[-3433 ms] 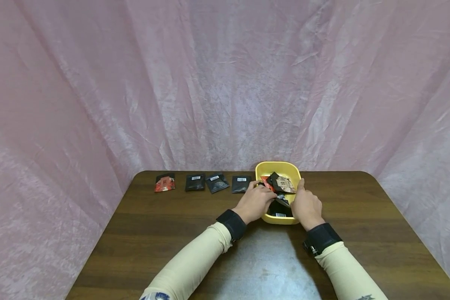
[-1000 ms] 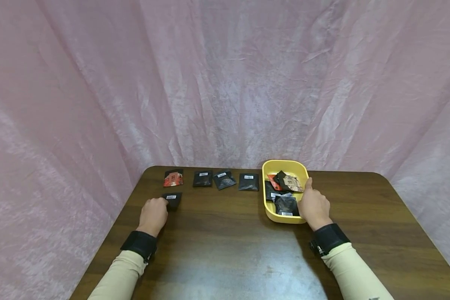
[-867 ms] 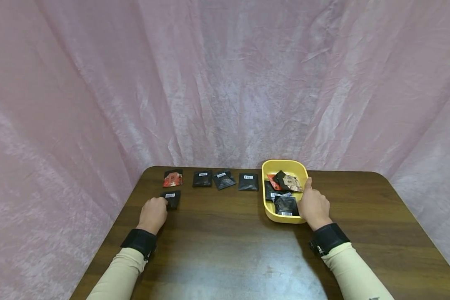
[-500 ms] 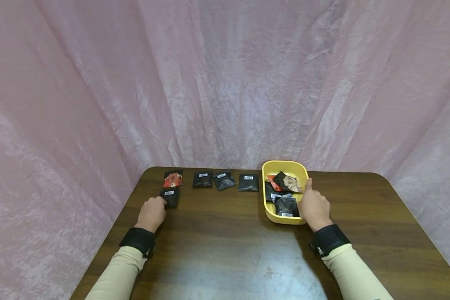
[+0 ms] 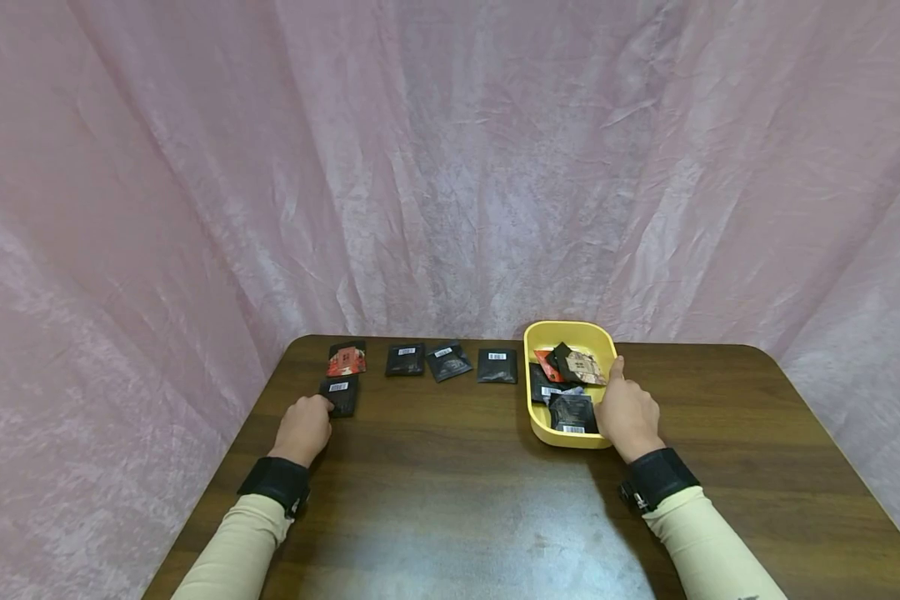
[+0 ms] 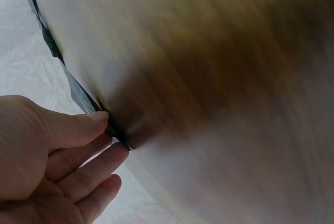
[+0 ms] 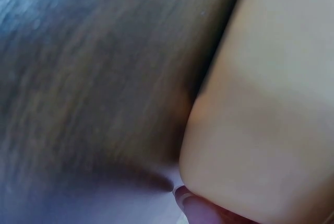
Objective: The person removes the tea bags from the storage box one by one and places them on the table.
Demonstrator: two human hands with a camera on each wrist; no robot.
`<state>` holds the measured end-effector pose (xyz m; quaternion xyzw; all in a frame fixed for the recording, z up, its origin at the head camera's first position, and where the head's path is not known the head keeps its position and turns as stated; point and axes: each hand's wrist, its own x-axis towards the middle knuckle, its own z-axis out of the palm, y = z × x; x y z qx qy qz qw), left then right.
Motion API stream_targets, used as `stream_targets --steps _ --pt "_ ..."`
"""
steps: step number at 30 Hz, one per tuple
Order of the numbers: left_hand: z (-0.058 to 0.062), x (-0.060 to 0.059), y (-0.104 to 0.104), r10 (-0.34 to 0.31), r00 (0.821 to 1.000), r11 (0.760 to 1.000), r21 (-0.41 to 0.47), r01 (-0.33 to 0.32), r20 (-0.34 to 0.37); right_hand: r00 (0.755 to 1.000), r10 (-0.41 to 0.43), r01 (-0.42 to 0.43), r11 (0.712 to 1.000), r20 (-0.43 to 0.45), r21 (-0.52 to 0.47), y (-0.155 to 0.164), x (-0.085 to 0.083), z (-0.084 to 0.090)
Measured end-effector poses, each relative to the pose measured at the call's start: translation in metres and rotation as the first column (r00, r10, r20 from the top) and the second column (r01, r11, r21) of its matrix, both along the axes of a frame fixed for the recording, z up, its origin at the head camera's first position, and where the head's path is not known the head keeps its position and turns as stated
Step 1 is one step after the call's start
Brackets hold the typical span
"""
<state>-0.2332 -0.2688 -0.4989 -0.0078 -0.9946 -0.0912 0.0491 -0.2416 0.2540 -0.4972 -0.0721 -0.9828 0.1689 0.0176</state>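
- Behind and around the table, head view: a pink crinkled cloth backdrop fills the whole field. Neither wrist view shows it clearly; the left wrist view catches only a pale creased patch past the table edge.
- Brown wood-grain table: seen whole only in the head view. Both wrist views give it as blurred brown grain at close range.
- Yellow tray, far centre-right on the table, holds a loose heap of dark, red and tan packets. In the right wrist view it is only a smooth yellow outer wall; contents not visible there.
- Right hand rests against the tray's right side, thumb up along the rim, other fingers curved against the wall. The right wrist view shows one fingertip at the base of the wall; cannot tell how tightly the tray is gripped.
- Left hand, left side of the table, fingers relaxed and lightly bent, tips touching the near edge of a black packet. In the left wrist view the fingers lie close together with a thin dark edge at their tips.
- Black packet: flat on the table, white barcode label up, just in front of the red packet.
- Back row, left of the tray: red packet, then three black packets, each apart from its neighbour. Head view only.
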Motion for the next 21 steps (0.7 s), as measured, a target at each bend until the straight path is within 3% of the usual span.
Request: stream_targets --steps 10,17,21 --pt "-0.002 0.0 0.003 -0.008 1.0 1.0 0.005 0.008 0.025 0.999 -0.004 0.004 1.0 -0.034 -0.008 0.001 0.002 0.0" --pt "0.003 0.007 0.023 -0.058 0.993 0.993 -0.111 0.046 -0.099 1.0 -0.009 0.009 1.0 -0.028 -0.009 0.002 0.003 0.001" --pt "0.014 0.012 0.048 -0.086 0.982 0.993 -0.093 0.072 -0.168 1.0 -0.003 0.003 1.0 -0.007 -0.005 0.001 0.001 0.001"
